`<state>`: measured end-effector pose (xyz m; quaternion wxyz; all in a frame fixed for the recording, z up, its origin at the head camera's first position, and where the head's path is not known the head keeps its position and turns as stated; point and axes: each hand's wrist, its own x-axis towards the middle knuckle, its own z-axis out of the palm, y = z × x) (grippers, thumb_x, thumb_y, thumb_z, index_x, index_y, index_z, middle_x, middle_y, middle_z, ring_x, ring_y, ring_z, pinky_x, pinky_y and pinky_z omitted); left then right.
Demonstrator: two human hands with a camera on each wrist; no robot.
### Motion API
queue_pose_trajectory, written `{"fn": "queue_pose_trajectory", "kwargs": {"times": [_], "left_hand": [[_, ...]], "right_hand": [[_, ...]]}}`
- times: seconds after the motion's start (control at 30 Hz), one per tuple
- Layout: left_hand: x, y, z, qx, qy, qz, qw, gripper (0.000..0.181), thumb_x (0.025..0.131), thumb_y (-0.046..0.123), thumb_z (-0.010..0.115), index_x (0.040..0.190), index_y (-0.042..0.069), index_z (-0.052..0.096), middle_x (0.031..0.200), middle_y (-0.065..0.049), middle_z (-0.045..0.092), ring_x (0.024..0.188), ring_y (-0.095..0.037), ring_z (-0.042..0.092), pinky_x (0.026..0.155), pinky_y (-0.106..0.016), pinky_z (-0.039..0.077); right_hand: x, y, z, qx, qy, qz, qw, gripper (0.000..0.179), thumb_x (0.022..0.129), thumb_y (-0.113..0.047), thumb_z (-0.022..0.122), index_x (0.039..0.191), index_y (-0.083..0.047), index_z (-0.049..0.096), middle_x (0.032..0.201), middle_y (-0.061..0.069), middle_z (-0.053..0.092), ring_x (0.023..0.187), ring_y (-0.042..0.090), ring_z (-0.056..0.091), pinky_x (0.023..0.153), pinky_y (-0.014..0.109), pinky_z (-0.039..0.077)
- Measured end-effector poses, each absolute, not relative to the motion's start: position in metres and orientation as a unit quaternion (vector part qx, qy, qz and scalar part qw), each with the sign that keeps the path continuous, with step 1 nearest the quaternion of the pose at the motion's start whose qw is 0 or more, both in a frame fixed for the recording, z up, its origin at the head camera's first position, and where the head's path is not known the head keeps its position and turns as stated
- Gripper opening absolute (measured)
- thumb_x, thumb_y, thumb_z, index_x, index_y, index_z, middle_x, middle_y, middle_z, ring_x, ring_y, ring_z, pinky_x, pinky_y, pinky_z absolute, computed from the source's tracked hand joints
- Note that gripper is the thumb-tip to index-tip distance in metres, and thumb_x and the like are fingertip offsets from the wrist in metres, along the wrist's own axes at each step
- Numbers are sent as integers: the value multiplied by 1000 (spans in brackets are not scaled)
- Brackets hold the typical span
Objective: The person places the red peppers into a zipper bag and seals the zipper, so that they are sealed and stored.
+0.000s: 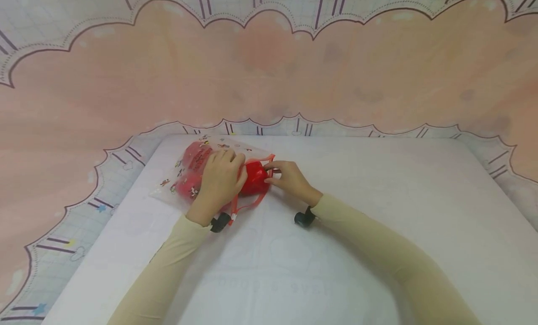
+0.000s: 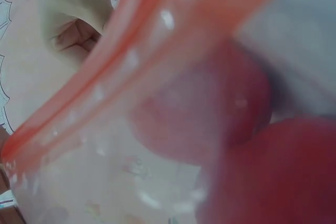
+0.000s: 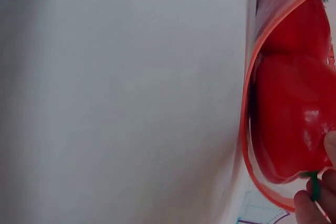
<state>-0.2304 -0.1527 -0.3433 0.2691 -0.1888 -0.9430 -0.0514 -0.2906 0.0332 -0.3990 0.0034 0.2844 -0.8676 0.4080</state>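
Note:
A clear plastic zip bag point(image 1: 260, 153) with an orange-red zip edge and small printed figures lies on the white table. Several red rounded things point(image 1: 188, 184) show through its plastic; their kind is unclear. At its mouth sits a glossy red toy-like bell pepper point(image 3: 294, 114), its green stem point(image 3: 315, 186) toward the opening. My right hand point(image 1: 290, 178) pinches that stem with thumb and fingers. Over the bag, my left hand point(image 1: 222, 178) grips the edge of its mouth, thumb beside the pepper. The left wrist view shows little of the left hand itself.
The white table point(image 1: 378, 222) stretches to the right and toward me, with faint lettering on its surface. A pink-and-white patterned cloth point(image 1: 269, 73) surrounds it at the back and sides. A black wrist camera point(image 1: 304, 218) hangs under the right wrist.

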Motion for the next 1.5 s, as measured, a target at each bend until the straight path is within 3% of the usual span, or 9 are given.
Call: {"fn": "queue_pose_trajectory", "kwargs": {"times": [0.27, 0.53, 0.8, 1.1, 1.3, 1.5], "left_hand": [[-230, -153, -344, -185, -944, -47, 268, 14, 84, 16, 62, 93, 6, 60, 87, -12, 59, 89, -29, 56, 90, -44, 44], [-229, -154, -342, -184, -945, -54, 264, 14, 85, 16, 62, 94, 5, 60, 87, -12, 59, 89, -29, 55, 90, -44, 44], [-232, -156, -342, -187, -942, -57, 273, 13, 84, 15, 61, 93, 6, 60, 86, -12, 59, 88, -29, 56, 90, -44, 44], [-234, -157, -340, -179, -946, -61, 265, 13, 85, 16, 61, 92, 6, 60, 87, -11, 59, 88, -28, 55, 89, -43, 44], [-232, -157, -339, -177, -947, -64, 260, 13, 85, 17, 61, 92, 6, 59, 85, -11, 57, 87, -28, 54, 89, -43, 43], [-229, -158, -339, -176, -951, -61, 249, 16, 85, 18, 61, 95, 6, 59, 90, -12, 60, 93, -30, 56, 91, -45, 43]], "right_hand": [[-290, 22, -395, 279, -892, 354, 32, 34, 79, -10, 73, 112, -4, 67, 110, 10, 70, 98, 23, 65, 88, 33, 53], [-291, 20, -393, 279, -903, 326, 7, 38, 79, -11, 73, 116, -4, 65, 108, 10, 70, 89, 21, 63, 82, 29, 54], [-299, 24, -397, 321, -882, 340, -51, 54, 81, -9, 71, 132, -4, 52, 116, 11, 65, 93, 22, 61, 85, 31, 53], [-300, 34, -395, 310, -869, 377, -75, 53, 82, -10, 70, 131, -8, 54, 118, 10, 64, 101, 22, 61, 90, 34, 52], [-300, 44, -388, 293, -868, 394, -68, 49, 82, -9, 69, 129, -8, 56, 122, 11, 63, 109, 27, 62, 93, 38, 51], [-304, 55, -379, 279, -866, 415, -22, 42, 82, -7, 69, 123, -8, 61, 124, 13, 63, 109, 30, 62, 92, 41, 51]]}}
